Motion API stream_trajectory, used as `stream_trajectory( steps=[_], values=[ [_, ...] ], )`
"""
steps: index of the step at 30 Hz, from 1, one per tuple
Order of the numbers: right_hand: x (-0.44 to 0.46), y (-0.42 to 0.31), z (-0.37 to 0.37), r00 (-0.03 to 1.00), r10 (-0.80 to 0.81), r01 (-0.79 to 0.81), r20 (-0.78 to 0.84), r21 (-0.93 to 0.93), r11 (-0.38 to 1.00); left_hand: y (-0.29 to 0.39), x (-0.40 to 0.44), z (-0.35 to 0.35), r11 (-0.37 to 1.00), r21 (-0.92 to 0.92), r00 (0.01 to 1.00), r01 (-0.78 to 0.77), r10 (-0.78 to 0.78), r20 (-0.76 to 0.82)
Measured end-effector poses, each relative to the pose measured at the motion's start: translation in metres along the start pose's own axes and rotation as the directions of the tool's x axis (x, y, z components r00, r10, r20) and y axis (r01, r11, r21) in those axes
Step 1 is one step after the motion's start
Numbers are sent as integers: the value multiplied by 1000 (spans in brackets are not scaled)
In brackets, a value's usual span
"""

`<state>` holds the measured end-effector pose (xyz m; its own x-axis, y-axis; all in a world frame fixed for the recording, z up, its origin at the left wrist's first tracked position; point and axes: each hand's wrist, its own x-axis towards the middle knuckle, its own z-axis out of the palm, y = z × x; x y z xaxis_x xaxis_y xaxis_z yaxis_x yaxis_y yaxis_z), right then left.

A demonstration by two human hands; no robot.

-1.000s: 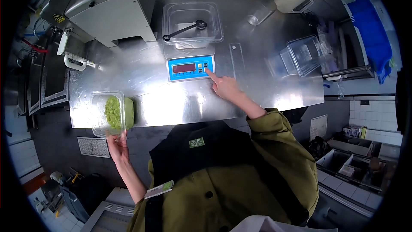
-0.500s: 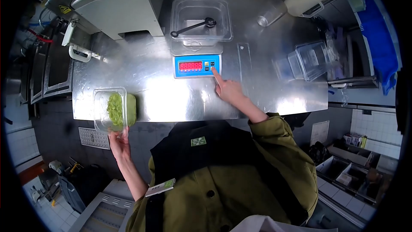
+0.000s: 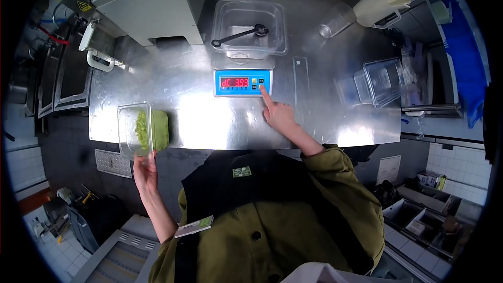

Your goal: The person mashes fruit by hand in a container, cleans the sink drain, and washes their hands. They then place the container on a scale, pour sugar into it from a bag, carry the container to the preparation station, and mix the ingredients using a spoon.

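My left hand (image 3: pixel 145 174) grips the near edge of a clear plastic container (image 3: pixel 126 128), which is tipped at the table's front left edge. Chopped green vegetable pieces (image 3: pixel 141 130) show inside it; their exact kind is hard to make out. My right hand (image 3: pixel 281 117) holds nothing; its index finger reaches out to the lower right button of a blue digital scale (image 3: pixel 242 92), the other fingers curled. The scale's red display (image 3: pixel 234 83) is lit with characters like "dC 3.93". On its platform stands a clear container (image 3: pixel 277 26) with a black spoon (image 3: pixel 236 36) lying across it.
A metal machine (image 3: pixel 152 8) with a white handle (image 3: pixel 99 62) beside it stands at the back left of the steel table (image 3: pixel 188 118). To the right are an empty clear container (image 3: pixel 382 81), a clear cup (image 3: pixel 327 29) and a pitcher of pale strips (image 3: pixel 380 8).
The scale's display went from a row of like digits to characters like "dC 3.93". My right finger stays at the button. The container in my left hand turned slightly.
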<state>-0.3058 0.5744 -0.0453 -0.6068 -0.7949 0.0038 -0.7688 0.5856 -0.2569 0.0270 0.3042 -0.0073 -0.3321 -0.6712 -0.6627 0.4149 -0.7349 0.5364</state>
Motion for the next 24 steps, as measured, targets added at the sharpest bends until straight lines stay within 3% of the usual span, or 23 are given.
stream_trajectory(
  steps=[8,11,14,15,17,18,19,21,24],
  values=[
    [7,-6,-25,982,48,-33,180,-87,996,-6,2,23,999,30,999,-28,27,36],
    [24,37,-15,987,-153,161,-50,259,952,-8,6,33,998,61,998,-24,20,66],
    [31,52,-71,974,178,-81,-142,513,855,-11,11,29,999,8,996,34,-35,83],
    [33,62,-85,959,279,-184,-39,664,724,-11,12,26,998,-21,993,64,-62,98],
    [33,75,-108,906,411,-178,-99,792,584,-10,9,21,995,-50,990,92,-85,115],
    [34,77,-119,872,457,-145,-177,797,586,-10,6,19,994,-52,989,92,-85,119],
    [41,83,-119,796,438,-79,-418,646,759,-9,4,17,994,-53,989,93,-86,122],
    [41,94,-123,714,437,-136,-548,503,854,-7,0,11,988,-106,983,114,-96,159],
    [46,97,-121,679,434,-96,-592,515,852,-4,-1,-1,983,-154,987,101,-79,143]
  ],
)
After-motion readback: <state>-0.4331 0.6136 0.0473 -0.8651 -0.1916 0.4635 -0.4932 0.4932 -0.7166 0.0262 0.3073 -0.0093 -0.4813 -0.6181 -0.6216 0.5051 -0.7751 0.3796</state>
